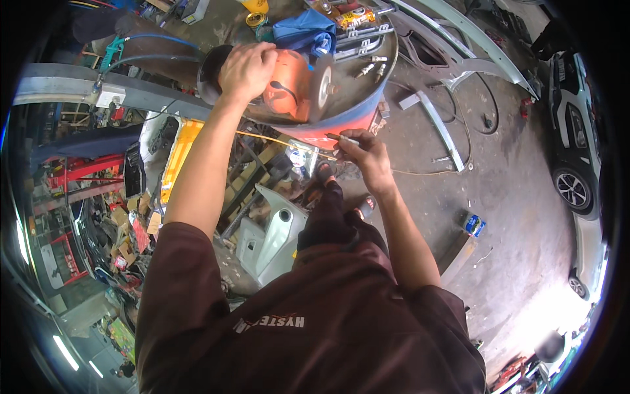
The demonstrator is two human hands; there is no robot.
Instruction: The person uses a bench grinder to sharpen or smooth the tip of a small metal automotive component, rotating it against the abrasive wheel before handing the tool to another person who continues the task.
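Observation:
An orange bench grinder [281,98] sits on the top of a blue and red drum [357,113]. My left hand [246,71] lies over the grinder's left part, its fingers curled round the housing. On the grinder's right side is a round wheel [323,87]; whether it turns, I cannot tell. My right hand [367,154] is closer to me, beside the drum's near side. Between its thumb and fingers it pinches a slim part with a dark end and pale body, seemingly a spark plug [348,140]. Similar spark plugs [371,67] lie on the drum top, right of the wheel.
Behind the grinder are a blue cloth [304,31] and metal brackets [365,43]. A car body frame [426,49] and a metal bar [441,131] lie to the right. White body panels [269,233] and cluttered parts fill the left. A parked car [572,131] stands far right.

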